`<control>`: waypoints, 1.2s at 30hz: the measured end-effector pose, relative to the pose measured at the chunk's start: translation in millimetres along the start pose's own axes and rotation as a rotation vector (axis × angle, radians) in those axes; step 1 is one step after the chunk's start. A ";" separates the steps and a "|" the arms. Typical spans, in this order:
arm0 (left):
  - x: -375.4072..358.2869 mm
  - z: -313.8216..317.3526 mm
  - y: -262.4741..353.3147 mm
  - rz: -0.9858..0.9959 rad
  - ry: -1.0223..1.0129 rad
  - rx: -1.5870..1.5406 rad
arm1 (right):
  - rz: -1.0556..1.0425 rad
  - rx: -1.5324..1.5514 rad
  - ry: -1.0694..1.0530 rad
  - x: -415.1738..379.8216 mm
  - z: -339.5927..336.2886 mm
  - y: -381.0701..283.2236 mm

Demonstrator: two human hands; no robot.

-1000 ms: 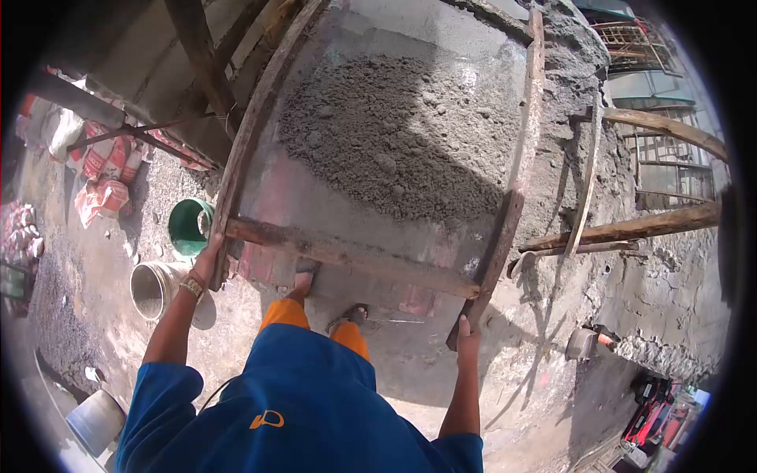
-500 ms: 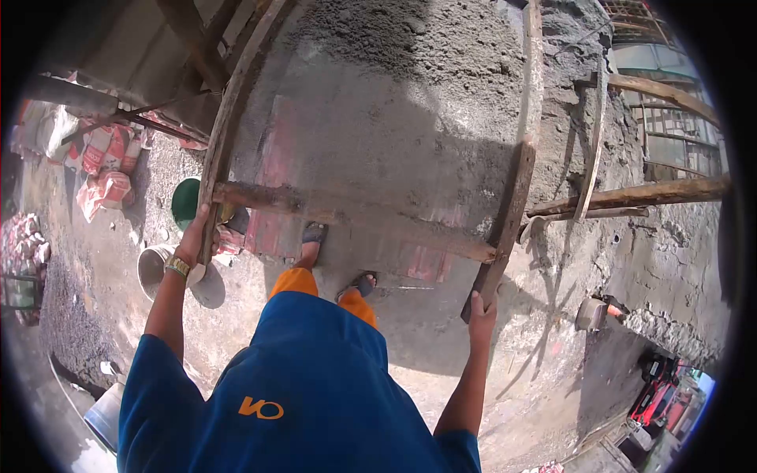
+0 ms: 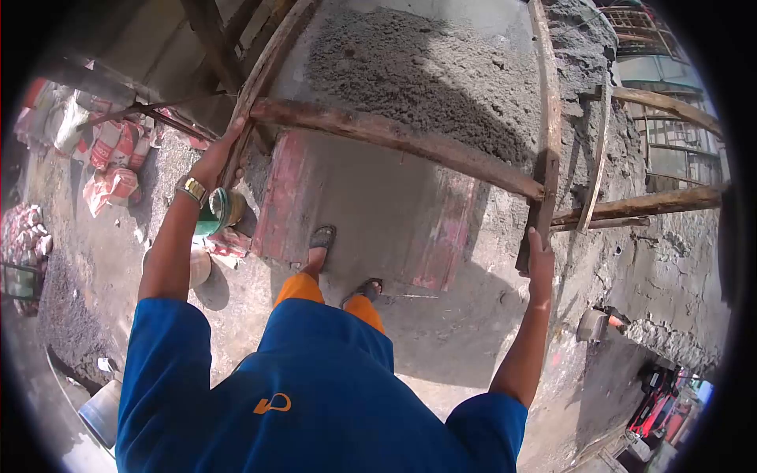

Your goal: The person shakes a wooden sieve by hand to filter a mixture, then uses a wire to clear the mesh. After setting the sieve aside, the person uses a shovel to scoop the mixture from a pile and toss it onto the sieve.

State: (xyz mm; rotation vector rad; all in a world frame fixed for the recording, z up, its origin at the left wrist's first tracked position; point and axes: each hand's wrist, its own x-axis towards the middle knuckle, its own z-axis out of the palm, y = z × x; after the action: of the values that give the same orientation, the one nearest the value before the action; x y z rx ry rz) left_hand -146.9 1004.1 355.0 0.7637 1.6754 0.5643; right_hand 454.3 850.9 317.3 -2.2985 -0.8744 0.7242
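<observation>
A long wooden sieve frame [image 3: 550, 102] stretches away from me, two side rails joined by a thick crossbar. My left hand [image 3: 217, 163], a gold watch at its wrist, is wrapped around the end of the left rail. Gripping the right rail near its end is my right hand [image 3: 539, 266]. Past the crossbar lies coarse grey sand [image 3: 402, 75], partly in shadow. Under the near end, a faded pink sheet [image 3: 277, 213] with grey material over its middle covers the ground by my sandalled feet. Any mesh within the frame is too fine to make out.
A green bucket [image 3: 208, 224] and a pale bucket [image 3: 199, 270] stand at my left. Torn red-and-white sacks [image 3: 114, 150] lie farther left. At the right are wooden poles [image 3: 646, 202], a rough cement surface and a trowel-like tool [image 3: 593, 325].
Both hands have pushed the sieve frame forward and somewhat right. Its crossbar now sits farther from my feet, uncovering more of the pink sheet.
</observation>
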 end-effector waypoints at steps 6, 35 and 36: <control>-32.8 -28.6 95.7 0.057 -0.125 0.043 | 0.043 -0.092 -0.139 -17.0 -84.7 -113.6; -37.8 -30.4 -75.5 -0.053 -0.031 -0.023 | 0.044 -0.121 0.062 -66.9 -1.4 65.6; -41.9 -30.0 -124.3 -0.076 0.026 -0.007 | -0.009 -0.022 0.060 -104.8 24.0 98.7</control>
State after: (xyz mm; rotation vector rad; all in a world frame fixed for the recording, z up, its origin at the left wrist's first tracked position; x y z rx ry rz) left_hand -194.1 890.4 300.6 0.6872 1.7176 0.5288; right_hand 411.9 721.8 264.2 -2.3222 -0.8682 0.6414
